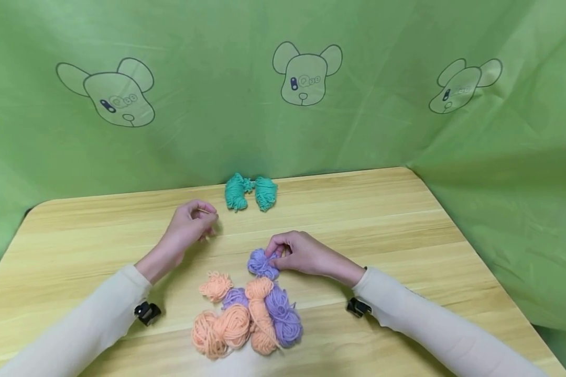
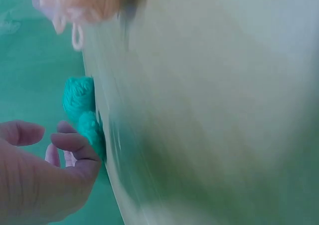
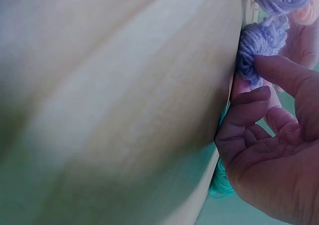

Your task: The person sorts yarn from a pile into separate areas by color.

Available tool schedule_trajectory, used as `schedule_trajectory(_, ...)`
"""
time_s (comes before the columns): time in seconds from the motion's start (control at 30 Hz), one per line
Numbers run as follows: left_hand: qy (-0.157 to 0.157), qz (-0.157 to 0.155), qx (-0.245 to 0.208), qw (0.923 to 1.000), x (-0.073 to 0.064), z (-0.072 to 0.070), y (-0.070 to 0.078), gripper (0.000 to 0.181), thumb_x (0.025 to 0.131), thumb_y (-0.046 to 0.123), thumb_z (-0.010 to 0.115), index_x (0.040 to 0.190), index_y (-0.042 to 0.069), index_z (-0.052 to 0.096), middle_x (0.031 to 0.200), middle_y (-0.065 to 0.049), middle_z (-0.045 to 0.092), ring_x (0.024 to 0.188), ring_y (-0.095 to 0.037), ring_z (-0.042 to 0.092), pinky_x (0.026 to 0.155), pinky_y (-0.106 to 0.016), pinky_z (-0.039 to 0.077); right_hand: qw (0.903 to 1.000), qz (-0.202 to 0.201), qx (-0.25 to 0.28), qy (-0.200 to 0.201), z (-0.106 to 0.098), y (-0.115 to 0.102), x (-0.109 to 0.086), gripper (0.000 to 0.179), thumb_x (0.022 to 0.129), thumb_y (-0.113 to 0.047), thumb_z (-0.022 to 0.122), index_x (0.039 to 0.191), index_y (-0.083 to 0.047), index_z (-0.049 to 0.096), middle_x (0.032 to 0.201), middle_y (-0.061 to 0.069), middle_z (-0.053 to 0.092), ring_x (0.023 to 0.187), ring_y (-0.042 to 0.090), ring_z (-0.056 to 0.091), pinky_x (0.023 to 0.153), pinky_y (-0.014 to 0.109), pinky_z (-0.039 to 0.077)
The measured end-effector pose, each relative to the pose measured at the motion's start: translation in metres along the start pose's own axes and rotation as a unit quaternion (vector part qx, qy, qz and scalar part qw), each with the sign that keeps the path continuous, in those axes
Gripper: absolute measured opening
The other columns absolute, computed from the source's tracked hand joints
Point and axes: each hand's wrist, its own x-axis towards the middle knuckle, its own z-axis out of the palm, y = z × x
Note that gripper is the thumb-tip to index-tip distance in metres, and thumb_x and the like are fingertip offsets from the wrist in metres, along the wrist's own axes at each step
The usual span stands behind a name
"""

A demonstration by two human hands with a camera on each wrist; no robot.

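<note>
Cream sleeves [image 1: 82,324] nearest the camera, one in from each bottom corner, black clip-on device [image 1: 148,312] at each cuff. Small purple yarn skein [image 1: 258,263] sits mid-counter, just beyond the main yarn group. Of the two hands, right hand [image 1: 304,254] pinches that skein at its right side, thumb against fingers; right wrist view shows the other fingers bent in. Whether skein touches the peach one below it: can't tell. Left hand [image 1: 188,225] is up and to the left, fingers relaxed and slightly bent, gap between thumb and index per left wrist view.

Near group: long peach skein [image 1: 260,311] lengthwise, large purple skein [image 1: 285,317] against its right side, second purple bundle [image 1: 236,297] on its left, partly hidden. Two-lobed peach skein [image 1: 222,330] front left, loose peach bundle [image 1: 216,286] behind it.

Two teal skeins [image 1: 236,193] at the far edge, side by side, small tuft between; left hand near, not touching. Wood-grain counter [image 1: 382,220]. Green cloth [image 1: 207,131] behind, cartoon animal heads [image 1: 304,78] printed on it.
</note>
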Motion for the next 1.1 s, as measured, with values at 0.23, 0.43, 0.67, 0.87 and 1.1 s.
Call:
schedule_trajectory(0.23, -0.016, 0.009, -0.008, 0.9998, -0.016, 0.007, 0.0, 0.023, 0.105, 0.004, 0.065, 0.126, -0.002, 0.06, 0.103, -0.013, 0.065, 0.08, -0.02, 0.065, 0.064, -0.026, 0.053, 1.0, 0.0, 0.001, 0.001, 0.0, -0.001, 0.0, 0.011, 0.094, -0.005, 0.081, 0.103, -0.011, 0.078, 0.083, -0.002, 0.067, 0.074, 0.013, 0.059, 0.069, 0.027, 0.05)
schedule_trajectory(0.43, -0.031, 0.021, -0.02, 0.9991, -0.027, 0.014, 0.002, 0.024, 0.104, 0.003, 0.067, 0.125, -0.003, 0.06, 0.098, -0.011, 0.066, 0.077, -0.019, 0.064, 0.062, -0.026, 0.053, 1.0, 0.002, 0.004, 0.0, -0.001, -0.002, 0.0, 0.012, 0.094, -0.003, 0.081, 0.103, -0.01, 0.078, 0.083, -0.002, 0.067, 0.073, 0.012, 0.058, 0.068, 0.026, 0.05)
schedule_trajectory(0.67, -0.035, 0.017, -0.015, 0.9991, -0.038, 0.018, 0.001, 0.022, 0.103, 0.005, 0.068, 0.123, -0.003, 0.062, 0.1, -0.011, 0.063, 0.079, -0.02, 0.062, 0.064, -0.026, 0.052, 1.0, 0.001, 0.001, 0.0, 0.0, 0.0, 0.001, 0.012, 0.094, -0.004, 0.081, 0.103, -0.011, 0.078, 0.083, -0.002, 0.066, 0.074, 0.013, 0.058, 0.069, 0.027, 0.05)
schedule_trajectory(0.87, -0.043, 0.026, 0.004, 0.9987, -0.051, 0.018, 0.004, 0.025, 0.102, 0.006, 0.069, 0.124, -0.004, 0.062, 0.104, -0.01, 0.06, 0.068, -0.013, 0.049, 0.056, -0.023, 0.044, 1.0, 0.0, 0.003, -0.001, 0.001, 0.0, 0.001, 0.012, 0.094, -0.004, 0.081, 0.103, -0.011, 0.078, 0.083, -0.002, 0.066, 0.074, 0.012, 0.058, 0.069, 0.027, 0.05)
schedule_trajectory(1.1, -0.056, 0.014, 0.01, 0.9983, -0.066, 0.018, 0.002, 0.026, 0.102, 0.007, 0.068, 0.126, -0.004, 0.063, 0.109, -0.012, 0.061, 0.063, -0.013, 0.05, 0.054, -0.024, 0.043, 1.0, 0.0, -0.002, 0.001, 0.0, 0.0, 0.0, 0.012, 0.094, -0.004, 0.081, 0.103, -0.011, 0.078, 0.083, -0.002, 0.066, 0.073, 0.013, 0.057, 0.069, 0.027, 0.05)
